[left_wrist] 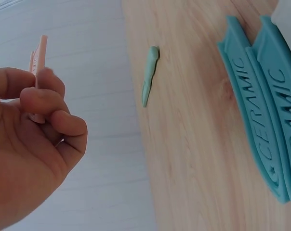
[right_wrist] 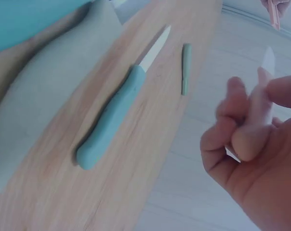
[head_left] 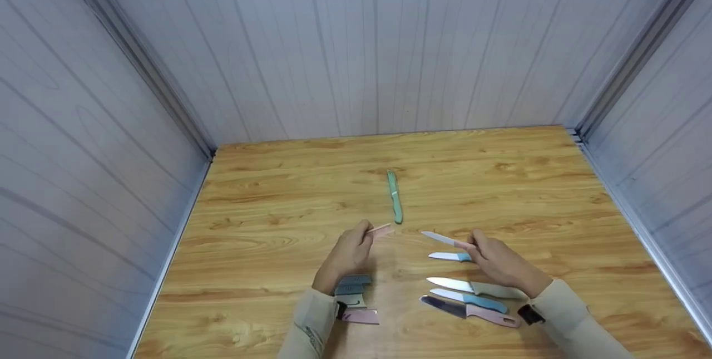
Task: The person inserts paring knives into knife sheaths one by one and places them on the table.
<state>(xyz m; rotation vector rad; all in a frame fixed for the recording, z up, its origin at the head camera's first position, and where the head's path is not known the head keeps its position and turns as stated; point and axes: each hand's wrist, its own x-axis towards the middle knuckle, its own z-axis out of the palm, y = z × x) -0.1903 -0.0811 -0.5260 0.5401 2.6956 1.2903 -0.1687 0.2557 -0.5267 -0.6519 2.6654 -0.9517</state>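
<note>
My left hand (head_left: pixel 347 249) pinches a pink blade cover (head_left: pixel 382 231) between thumb and fingers; in the left wrist view the cover (left_wrist: pixel 41 55) stands up from the fingertips. Across from it, my right hand (head_left: pixel 497 257) grips a small knife (head_left: pixel 439 237) by its pink handle (right_wrist: pixel 259 108). The knife's white blade is bare and its tip points left toward the cover, with a gap between them. Just under the right hand lies a knife with a blue handle (right_wrist: pixel 112 118) and white blade. Blue covers marked CERAMIC (left_wrist: pixel 251 110) lie below the left hand.
A green knife (head_left: pixel 395 197), seemingly covered, lies farther back. Near my right forearm are a pale-handled knife (head_left: pixel 492 290), a blue-handled knife (head_left: pixel 484 302) and a pink-handled, dark-bladed knife (head_left: pixel 492 315). A pale cover (head_left: pixel 356 301) and a pink cover (head_left: pixel 361 316) lie by the left sleeve. Panels enclose the table.
</note>
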